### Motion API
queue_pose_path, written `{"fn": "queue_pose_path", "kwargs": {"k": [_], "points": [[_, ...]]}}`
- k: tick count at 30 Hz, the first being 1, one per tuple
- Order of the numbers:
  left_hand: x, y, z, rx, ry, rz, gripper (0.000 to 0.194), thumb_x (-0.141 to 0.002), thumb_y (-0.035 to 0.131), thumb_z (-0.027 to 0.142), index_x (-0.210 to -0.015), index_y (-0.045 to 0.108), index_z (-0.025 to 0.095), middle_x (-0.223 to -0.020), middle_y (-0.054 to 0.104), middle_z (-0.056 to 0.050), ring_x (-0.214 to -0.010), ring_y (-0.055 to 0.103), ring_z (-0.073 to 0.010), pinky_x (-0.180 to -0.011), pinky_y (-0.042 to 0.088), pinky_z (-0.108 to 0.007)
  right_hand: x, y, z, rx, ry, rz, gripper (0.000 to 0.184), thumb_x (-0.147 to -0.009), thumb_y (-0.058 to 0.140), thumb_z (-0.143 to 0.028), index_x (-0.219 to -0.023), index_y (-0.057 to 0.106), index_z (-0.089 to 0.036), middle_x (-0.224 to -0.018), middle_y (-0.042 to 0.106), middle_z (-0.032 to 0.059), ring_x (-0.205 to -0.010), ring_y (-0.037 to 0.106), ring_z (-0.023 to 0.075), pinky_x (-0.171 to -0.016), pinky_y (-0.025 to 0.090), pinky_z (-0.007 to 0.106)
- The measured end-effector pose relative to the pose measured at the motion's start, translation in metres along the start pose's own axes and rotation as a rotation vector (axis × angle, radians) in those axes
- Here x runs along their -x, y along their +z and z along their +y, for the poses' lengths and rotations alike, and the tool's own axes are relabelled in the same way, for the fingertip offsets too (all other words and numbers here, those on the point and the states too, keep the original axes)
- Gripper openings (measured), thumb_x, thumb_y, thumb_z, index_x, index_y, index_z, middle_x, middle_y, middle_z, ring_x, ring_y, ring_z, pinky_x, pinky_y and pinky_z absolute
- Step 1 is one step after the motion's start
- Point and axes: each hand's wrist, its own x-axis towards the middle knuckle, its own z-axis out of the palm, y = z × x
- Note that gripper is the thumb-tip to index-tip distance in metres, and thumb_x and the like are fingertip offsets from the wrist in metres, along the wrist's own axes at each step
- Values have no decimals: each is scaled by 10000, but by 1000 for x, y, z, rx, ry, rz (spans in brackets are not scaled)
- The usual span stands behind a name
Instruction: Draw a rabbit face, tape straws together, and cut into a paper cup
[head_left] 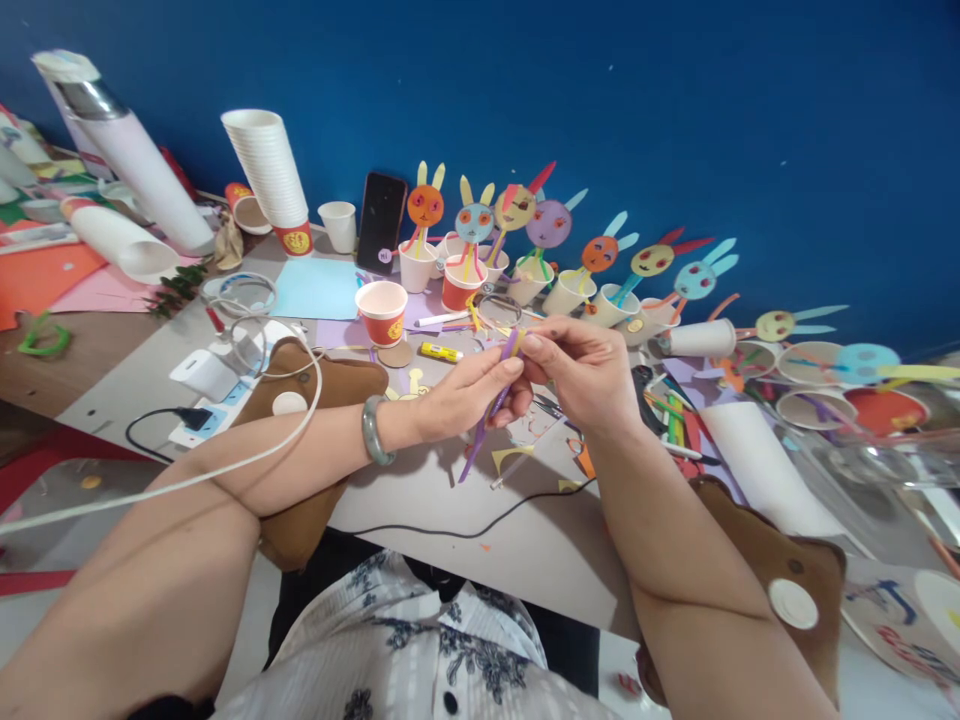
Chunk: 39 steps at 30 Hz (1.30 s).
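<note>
Both hands meet above the middle of the table. Between the fingers of my left hand (476,390) is a narrow purple paper strip (480,440), its lower end hanging down free. My right hand (589,370) pinches at the strip's upper end, where a bit of yellow shows; the fingers partly hide the contact. Just behind stand paper cups with rabbit-faced paper figures, such as an orange rabbit (425,206) and a blue rabbit (474,222). A red and white paper cup (382,318) and a yellow glue stick (441,352) are left of the hands.
A tall stack of paper cups (270,180) stands at the back left, near a phone (381,222). A power strip (225,395) with cables lies at left. A black cable (472,530) crosses the front table. Paper scraps (514,458) and markers (675,420) lie at right.
</note>
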Motion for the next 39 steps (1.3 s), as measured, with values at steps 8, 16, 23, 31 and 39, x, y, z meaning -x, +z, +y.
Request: {"fn": "queue_pose_path", "kwargs": {"k": [8,16,23,31,39], "points": [[0,1,2,-18,-8,26,422,-1011,502,590,-923,488,178,-702,573,40,-495,505,-48,-461,412,-195,1,3,0,-89,33,-11,304,-798,868,-458,-749,734,-190,-538,578,-48,-440,542,86,-443,452,231],[0,1,1,-50,16,51,429,-1013,495,588,-881,489,180,-699,570,38,-490,511,-46,-464,426,-197,3,2,-1,-198,128,-102,266,-813,861,-393,-784,682,-199,-545,616,-53,-417,659,173,-389,539,275],[1,2,4,-46,-20,60,465,-992,510,623,-879,492,173,-705,577,31,-499,523,-48,-463,445,-193,1,5,-3,-116,88,-44,348,-767,885,-484,-728,686,-201,-547,619,-49,-413,613,120,-389,508,236],[0,1,1,-36,-13,56,467,-994,512,632,-900,495,175,-702,581,34,-500,522,-51,-467,439,-195,1,5,-1,-161,106,-67,301,-802,867,-440,-794,684,-201,-534,616,-64,-395,635,140,-361,474,224],[0,1,0,-85,5,66,441,-1021,463,602,-874,476,186,-704,571,31,-501,505,-53,-466,404,-201,2,1,5,-138,136,-80,318,-795,866,-477,-826,694,-211,-566,664,-36,-425,630,148,-417,503,260]]}}
